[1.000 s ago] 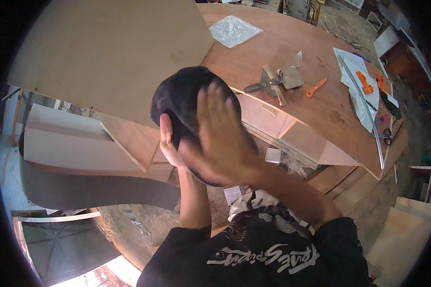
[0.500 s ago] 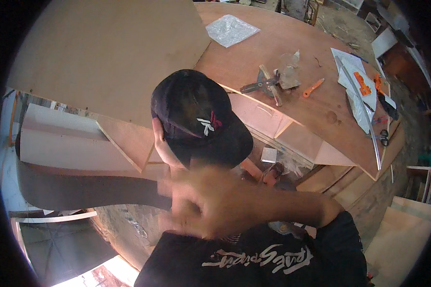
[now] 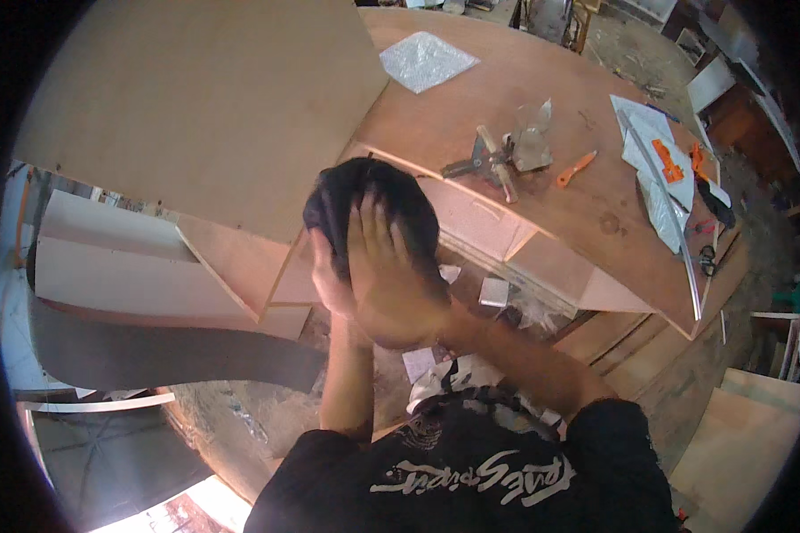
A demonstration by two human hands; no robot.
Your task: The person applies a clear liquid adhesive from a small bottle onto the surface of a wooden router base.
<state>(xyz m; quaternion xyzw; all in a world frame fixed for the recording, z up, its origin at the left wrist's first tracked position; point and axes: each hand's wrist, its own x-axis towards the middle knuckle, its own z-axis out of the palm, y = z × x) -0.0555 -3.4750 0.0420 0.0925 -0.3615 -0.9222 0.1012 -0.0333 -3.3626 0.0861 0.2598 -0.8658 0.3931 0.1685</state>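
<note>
A black fabric cap [image 3: 422,209] is held up in front of my chest between both hands. My left hand [image 3: 329,282] supports its left side, with the fingers mostly hidden behind the fabric. Across the front of the cap lies my right hand [image 3: 393,298], its fingers pointing up and pressed over the crown. The cap looks squeezed and rounded, and its brim is hidden. Below the hands is my black printed shirt [image 3: 471,471].
A large board [image 3: 196,107] fills the upper left. On the brown tabletop [image 3: 471,107] lie bubble wrap [image 3: 428,62], an orange cutter [image 3: 578,169], a dark tool with wooden bars [image 3: 498,164] and a metal strip [image 3: 658,195]. A curved grey strip [image 3: 169,342] projects at left.
My right hand, blurred and low near the chest before, has come up onto the cap. The cap has turned and been squeezed, so its brim and embroidered mark no longer show.
</note>
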